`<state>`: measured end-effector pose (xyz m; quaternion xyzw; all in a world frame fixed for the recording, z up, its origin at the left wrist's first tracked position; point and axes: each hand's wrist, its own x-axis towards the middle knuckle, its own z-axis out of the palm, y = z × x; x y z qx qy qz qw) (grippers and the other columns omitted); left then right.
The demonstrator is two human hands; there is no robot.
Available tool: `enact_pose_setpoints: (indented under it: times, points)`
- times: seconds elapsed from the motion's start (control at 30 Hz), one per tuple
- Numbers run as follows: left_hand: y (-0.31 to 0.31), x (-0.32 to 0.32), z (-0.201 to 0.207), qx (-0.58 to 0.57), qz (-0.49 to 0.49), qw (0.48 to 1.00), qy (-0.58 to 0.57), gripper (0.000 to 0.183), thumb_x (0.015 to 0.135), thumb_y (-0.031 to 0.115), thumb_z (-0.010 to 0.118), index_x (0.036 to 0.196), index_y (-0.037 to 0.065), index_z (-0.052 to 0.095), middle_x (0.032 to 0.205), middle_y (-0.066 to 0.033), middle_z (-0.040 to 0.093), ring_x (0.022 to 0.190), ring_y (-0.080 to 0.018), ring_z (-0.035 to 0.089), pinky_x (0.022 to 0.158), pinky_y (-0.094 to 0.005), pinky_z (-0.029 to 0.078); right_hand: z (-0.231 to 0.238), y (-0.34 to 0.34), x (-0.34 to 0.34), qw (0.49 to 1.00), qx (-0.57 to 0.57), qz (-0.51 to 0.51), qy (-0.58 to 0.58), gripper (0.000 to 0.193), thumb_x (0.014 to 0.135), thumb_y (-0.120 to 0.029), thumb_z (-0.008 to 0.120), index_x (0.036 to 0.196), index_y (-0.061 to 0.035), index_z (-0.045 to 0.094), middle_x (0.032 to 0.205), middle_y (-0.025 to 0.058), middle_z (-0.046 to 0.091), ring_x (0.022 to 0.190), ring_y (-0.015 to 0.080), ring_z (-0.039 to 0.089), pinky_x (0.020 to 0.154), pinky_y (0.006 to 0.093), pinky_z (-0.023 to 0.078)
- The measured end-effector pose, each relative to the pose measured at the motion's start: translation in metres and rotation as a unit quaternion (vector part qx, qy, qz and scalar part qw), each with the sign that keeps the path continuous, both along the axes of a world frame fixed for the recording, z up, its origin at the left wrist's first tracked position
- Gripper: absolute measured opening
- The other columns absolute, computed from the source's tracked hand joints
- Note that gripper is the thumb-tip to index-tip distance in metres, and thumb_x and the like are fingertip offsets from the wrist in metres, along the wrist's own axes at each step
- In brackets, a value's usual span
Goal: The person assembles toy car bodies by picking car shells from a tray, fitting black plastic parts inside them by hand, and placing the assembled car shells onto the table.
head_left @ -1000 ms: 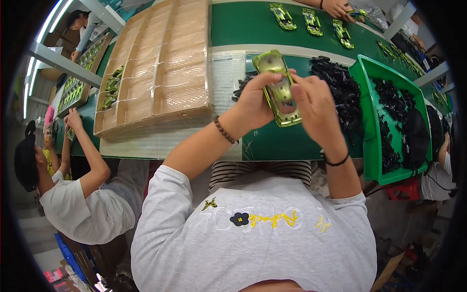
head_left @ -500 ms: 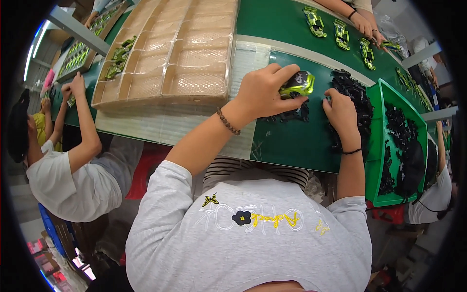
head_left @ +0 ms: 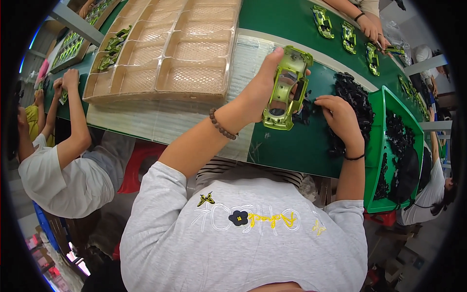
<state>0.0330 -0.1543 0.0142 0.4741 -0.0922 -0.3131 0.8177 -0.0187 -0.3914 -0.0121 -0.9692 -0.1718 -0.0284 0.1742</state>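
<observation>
My left hand (head_left: 265,87) is closed on a shiny green toy car body shell (head_left: 290,73), held lengthwise above the table with its hollow side and window openings showing. To its right is my right hand (head_left: 344,119), with the fingers bent and drawn together; whatever lies inside them is hidden. Just left of those fingertips are some loose black plastic parts (head_left: 305,112) on the green tabletop. A bigger heap of black plastic parts (head_left: 351,92) lies behind and beside the right hand.
At the left stands a large tan compartment tray (head_left: 155,96), with several green shells (head_left: 114,48) in its left column. A green bin (head_left: 377,160) of black parts is at the right. Car shells (head_left: 349,37) line the far strip, near another person's hands (head_left: 372,29). Another worker (head_left: 68,165) sits left.
My left hand has turned the car shell from its dark-topped outer side to its hollow green side and brought it closer. My right hand's fingers have drawn together, slightly further left.
</observation>
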Motion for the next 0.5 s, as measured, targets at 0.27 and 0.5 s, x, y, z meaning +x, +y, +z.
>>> enact_pose_setpoints:
  times: [0.27,0.5]
  points:
    - [0.002,0.006,-0.001,-0.11,-0.077,0.979,0.153,0.069,0.085,0.068,0.032,0.105,0.006,0.057,0.079,-0.0096,0.06,0.067,-0.0215,0.06,0.062,-0.0364,0.052,0.003,0.013,-0.006,0.996,0.027,-0.014,-0.079,0.018,0.076,-0.005,0.063,0.094,-0.0054,0.062,0.093,0.0088,0.063,0.087,0.0278,0.059,0.075,0.0356,0.048]
    - [0.002,0.011,-0.014,-0.107,-0.061,0.986,0.115,0.073,0.084,0.071,0.03,0.103,0.006,0.057,0.08,-0.0081,0.061,0.068,-0.0201,0.061,0.063,-0.0344,0.052,-0.006,0.025,-0.006,0.993,0.004,-0.071,-0.092,0.015,0.075,-0.009,0.065,0.089,-0.0065,0.059,0.083,0.0088,0.06,0.082,0.027,0.058,0.07,0.037,0.047]
